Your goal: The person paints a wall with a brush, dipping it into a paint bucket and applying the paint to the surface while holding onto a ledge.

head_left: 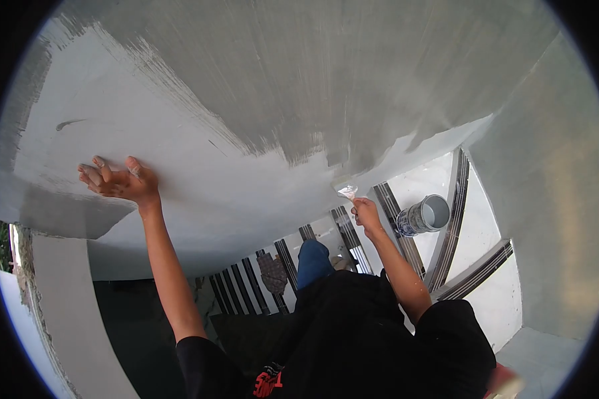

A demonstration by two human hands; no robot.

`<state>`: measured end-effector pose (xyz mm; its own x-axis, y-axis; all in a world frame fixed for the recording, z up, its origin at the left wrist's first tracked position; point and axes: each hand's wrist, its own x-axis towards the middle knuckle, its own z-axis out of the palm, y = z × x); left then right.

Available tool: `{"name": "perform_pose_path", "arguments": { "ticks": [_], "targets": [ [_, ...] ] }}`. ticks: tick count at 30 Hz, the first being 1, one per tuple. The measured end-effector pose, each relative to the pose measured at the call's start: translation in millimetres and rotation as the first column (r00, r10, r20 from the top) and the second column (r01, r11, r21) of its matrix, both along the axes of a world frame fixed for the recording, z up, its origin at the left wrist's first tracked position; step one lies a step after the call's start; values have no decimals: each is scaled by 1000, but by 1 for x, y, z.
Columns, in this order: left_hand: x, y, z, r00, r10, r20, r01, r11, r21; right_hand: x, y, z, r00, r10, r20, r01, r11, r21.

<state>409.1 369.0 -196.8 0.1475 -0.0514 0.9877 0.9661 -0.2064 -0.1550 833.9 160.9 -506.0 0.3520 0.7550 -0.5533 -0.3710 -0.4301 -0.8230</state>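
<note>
- Right hand: the grip is closed, clamped on the handle of a brush, whose bristle end meets the wall at the lower edge of the grey coating.
- Left hand: fingers apart and partly bent, smudged with grey, holding nothing; it is at the pale uncoated part of the wall, though whether it presses there I cannot tell.
- Bucket: open-topped, grey-smeared, on the white stairs near the right forearm, apart from the hand.
- The stairs have dark striped edges; a patterned cloth lies on them, left of the blue-clad knee.
- In the way: the black shirt and knee hide part of the stairs.
- A second grey wall rises beyond the bucket.
</note>
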Motion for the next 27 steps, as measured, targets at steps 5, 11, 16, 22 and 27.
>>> {"name": "perform_pose_path", "arguments": {
  "ticks": [5,11,16,22,27],
  "targets": [
    [-5,4,-1,1000,-24,-21,24,1000,4,-1,35,-11,998,-57,-17,57,998,30],
    [-5,5,-2,1000,-13,-23,13,1000,0,-7,40,68,996,-93,3,92,990,109],
    [-4,4,-2,1000,5,-22,-5,1000,-7,-4,26,123,996,-61,-59,72,979,188],
    [-4,4,-2,999,8,-31,-8,1000,5,-9,-3,167,994,-44,-98,72,949,306],
    [-3,2,1,999,1,-41,-1,1000,-2,-16,-2,166,995,-87,57,41,829,557]
  ]
}}
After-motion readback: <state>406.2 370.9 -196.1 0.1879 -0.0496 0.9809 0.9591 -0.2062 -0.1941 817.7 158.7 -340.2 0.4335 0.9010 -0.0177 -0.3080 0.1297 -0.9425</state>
